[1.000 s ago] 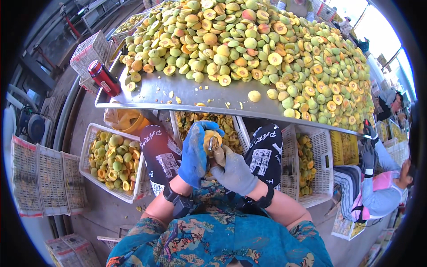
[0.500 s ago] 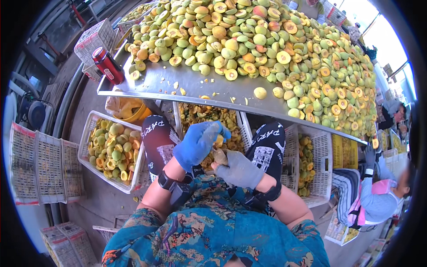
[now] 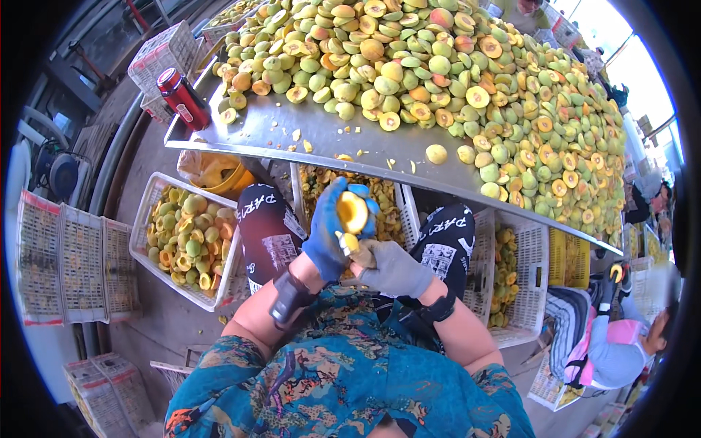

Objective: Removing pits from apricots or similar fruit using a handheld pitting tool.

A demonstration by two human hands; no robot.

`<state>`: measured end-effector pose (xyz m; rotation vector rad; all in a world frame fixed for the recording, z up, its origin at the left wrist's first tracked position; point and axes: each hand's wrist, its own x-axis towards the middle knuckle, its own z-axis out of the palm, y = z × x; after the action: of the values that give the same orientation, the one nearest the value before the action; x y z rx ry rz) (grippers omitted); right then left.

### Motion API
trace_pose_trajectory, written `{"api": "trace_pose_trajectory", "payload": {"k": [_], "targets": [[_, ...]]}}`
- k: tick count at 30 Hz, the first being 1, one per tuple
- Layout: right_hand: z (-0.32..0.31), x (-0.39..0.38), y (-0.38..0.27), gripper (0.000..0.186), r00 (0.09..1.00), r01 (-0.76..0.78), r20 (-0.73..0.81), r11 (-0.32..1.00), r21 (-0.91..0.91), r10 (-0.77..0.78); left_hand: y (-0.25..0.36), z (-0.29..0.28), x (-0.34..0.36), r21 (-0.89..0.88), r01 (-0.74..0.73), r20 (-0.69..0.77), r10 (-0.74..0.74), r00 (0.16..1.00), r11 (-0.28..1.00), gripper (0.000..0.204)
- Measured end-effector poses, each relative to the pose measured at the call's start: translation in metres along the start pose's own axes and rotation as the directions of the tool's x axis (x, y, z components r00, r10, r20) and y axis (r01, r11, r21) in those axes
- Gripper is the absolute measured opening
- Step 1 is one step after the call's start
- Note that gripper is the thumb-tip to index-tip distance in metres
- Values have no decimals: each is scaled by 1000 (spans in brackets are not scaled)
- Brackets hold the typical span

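My left hand, in a blue glove, holds a peach half with its yellow cut face and hollow turned up. Close below it, my right hand in a grey glove is closed, fingertips pinched near the peach half. A small pale yellow piece shows at those fingertips; whether it is fruit or the end of a tool, I cannot tell. Both hands are over a white crate of yellow fruit scraps between my knees. Beyond it, a big heap of halved peaches covers much of the metal table.
A white crate of peach halves stands left of my legs, another white crate to the right. A red flask stands on the table's left corner. Stacked crates are at far left. A co-worker sits at far right.
My left hand has turned and now shows the peach half's cut face upward. My right hand stays close to it. The view has shifted slightly.
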<state>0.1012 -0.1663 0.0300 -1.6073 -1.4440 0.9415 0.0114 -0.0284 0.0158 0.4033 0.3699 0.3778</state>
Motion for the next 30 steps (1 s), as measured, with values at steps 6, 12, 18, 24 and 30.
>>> {"api": "trace_pose_trajectory", "payload": {"k": [6, 12, 18, 24, 30], "targets": [[-8, -2, 1, 35, 980, -11, -171, 880, 476, 105, 17, -15, -1, -36, -221, -18, 220, 975, 975, 48], [-11, -1, -10, 42, 942, -201, -80, 741, 641, 325, 11, -6, -21, -68, -147, 96, 153, 983, 987, 34], [12, 11, -19, 26, 866, -78, -365, 813, 577, 342, -11, 18, -23, 173, -298, 60, 292, 955, 939, 44], [-3, 10, -7, 32, 896, -83, -407, 967, 241, 179, 13, 11, -41, 610, -140, 13, 166, 986, 780, 48], [5, 1, -14, 37, 874, -38, -486, 990, -134, -33, 16, 10, -42, 489, -223, -41, 278, 960, 843, 36]]}}
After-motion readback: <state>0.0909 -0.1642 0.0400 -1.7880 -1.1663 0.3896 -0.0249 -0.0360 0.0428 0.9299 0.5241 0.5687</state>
